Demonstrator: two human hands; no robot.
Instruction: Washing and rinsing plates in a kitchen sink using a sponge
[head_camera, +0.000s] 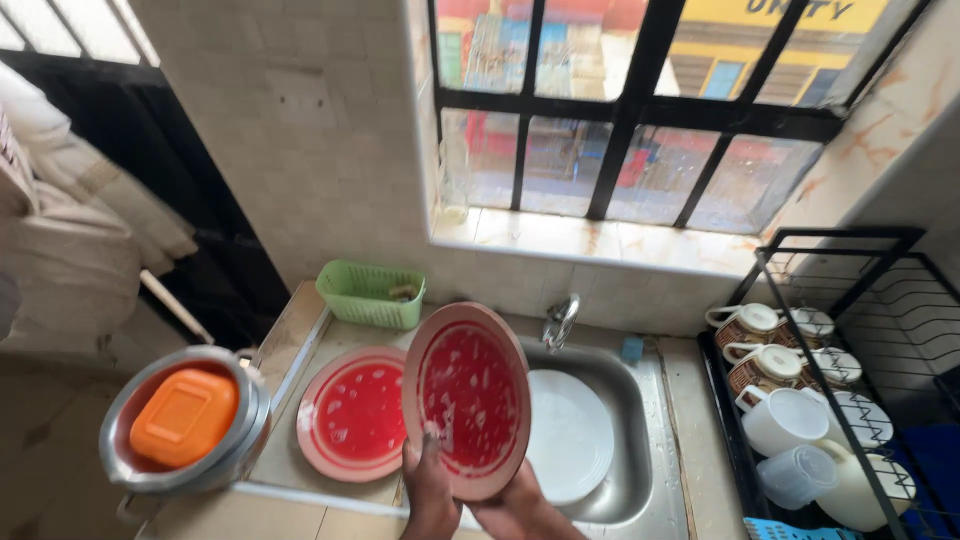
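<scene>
While both hands grip its lower rim, the soapy red plate (467, 398) stands nearly upright over the sink's (640, 455) left edge, face toward the camera. The left hand (430, 490) is clamped on the bottom edge with its thumb on the face, and the right hand (520, 508) closes under the rim from the sink side. A second red plate (340, 415) lies flat just left, a white plate (575, 435) in the basin to the right.
</scene>
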